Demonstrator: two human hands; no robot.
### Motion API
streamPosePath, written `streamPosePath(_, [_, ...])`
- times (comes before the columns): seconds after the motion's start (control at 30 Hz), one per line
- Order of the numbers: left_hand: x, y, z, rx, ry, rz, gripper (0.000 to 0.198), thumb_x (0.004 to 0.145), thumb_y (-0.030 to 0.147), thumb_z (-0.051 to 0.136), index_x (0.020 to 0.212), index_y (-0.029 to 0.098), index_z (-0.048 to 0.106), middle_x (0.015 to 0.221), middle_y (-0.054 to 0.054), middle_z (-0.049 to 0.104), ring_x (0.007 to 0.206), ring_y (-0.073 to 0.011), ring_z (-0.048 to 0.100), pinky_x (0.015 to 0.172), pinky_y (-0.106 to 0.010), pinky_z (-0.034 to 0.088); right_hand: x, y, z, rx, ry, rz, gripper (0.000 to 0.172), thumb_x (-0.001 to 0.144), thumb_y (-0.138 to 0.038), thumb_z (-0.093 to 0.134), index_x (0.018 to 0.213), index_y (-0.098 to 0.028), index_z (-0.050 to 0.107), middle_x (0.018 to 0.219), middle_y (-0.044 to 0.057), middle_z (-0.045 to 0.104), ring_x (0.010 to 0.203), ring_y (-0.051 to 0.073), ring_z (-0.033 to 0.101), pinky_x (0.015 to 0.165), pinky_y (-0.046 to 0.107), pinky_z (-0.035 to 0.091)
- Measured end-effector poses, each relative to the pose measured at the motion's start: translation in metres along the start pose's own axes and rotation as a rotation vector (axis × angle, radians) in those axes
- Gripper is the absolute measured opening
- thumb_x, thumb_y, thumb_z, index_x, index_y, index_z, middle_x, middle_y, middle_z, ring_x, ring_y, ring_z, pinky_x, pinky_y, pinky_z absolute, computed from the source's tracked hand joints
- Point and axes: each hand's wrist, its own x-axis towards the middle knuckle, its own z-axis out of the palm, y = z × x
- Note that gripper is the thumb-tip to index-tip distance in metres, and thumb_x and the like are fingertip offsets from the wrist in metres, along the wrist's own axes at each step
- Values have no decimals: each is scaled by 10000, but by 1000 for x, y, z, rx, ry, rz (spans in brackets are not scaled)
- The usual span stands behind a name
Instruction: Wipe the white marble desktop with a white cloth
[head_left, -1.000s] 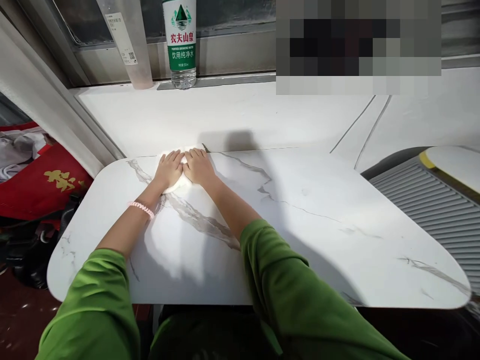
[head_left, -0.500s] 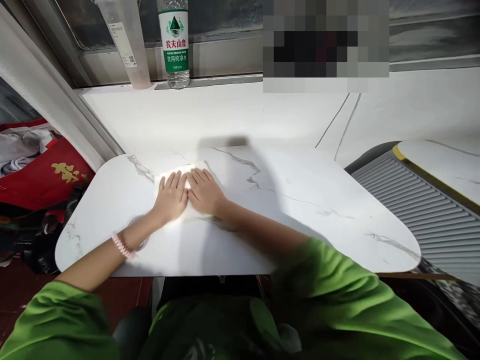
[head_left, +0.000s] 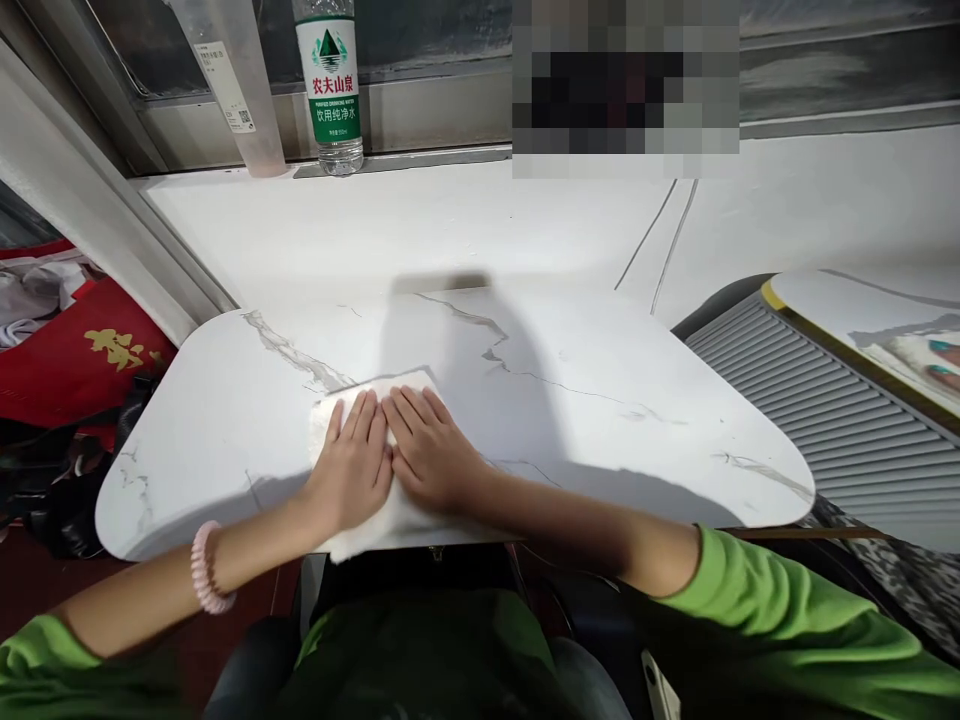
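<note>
Evidently mid-wipe: left hand (head_left: 351, 472) and right hand (head_left: 433, 457) lie flat, palms open (gripping nothing), pressing the white cloth (head_left: 369, 532) at lower centre, over the marble table's (head_left: 600, 400) near edge; any further stroke needs even pressure

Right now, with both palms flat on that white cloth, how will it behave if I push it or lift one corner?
The white cloth lies flat and thin under the left hand and right hand, so it is probably floppy and light. On the glossy marble table it should slide easily. Its wrinkled near edge suggests it may bunch.
</note>
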Motion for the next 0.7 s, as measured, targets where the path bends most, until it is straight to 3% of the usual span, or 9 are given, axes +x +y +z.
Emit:
streamPosePath(0.1, [42, -26, 6, 0, -9, -31, 530, 955, 230, 298, 1425, 15, 413, 1519, -221, 388, 1464, -305, 275, 1212, -524, 184, 36, 28, 8, 25, 49, 27, 562, 882, -214, 365, 1380, 17, 486, 1431, 222, 502, 1346, 333, 405, 1169, 503, 231])
streamPosePath(0.23, [116, -59, 12, 8, -39, -44, 517, 954, 202, 300, 1432, 30, 396, 1546, -194, 354, 1463, -274, 283, 1212, -480, 177, 92, 75, 19, 0, 74, 100, 502, 884, -171, 354, 1326, -7, 525, 1386, 219, 538, 1300, 320, 438, 1140, 482, 238])
streamPosePath(0.4, [188, -75, 17, -5, -52, -127, 529, 953, 164, 276, 1459, 42, 372, 1570, -151, 327, 1464, -239, 279, 1217, -441, 160, 140, 124, 26, -2, 85, 225, 463, 877, -133, 338, 1273, -41, 560, 1353, 191, 570, 1277, 300, 460, 1115, 442, 256])
streamPosePath(0.53, [201, -72, 20, -28, -43, -161, 526, 966, 180, 277, 1472, 67, 364, 1581, -132, 309, 1474, -227, 256, 1223, -440, 142, 146, 137, 26, -18, 97, 222, 459, 884, -133, 331, 1273, -44, 558, 1362, 188, 570, 1282, 285, 464, 1114, 431, 262])
streamPosePath(0.7, [183, -63, 20, -35, -20, -150, 515, 969, 188, 296, 1465, 75, 380, 1573, -138, 327, 1470, -230, 270, 1222, -447, 143, 124, 128, 23, -48, 67, 179, 519, 901, -164, 318, 1359, 3, 496, 1435, 194, 512, 1343, 293, 417, 1142, 441, 235])
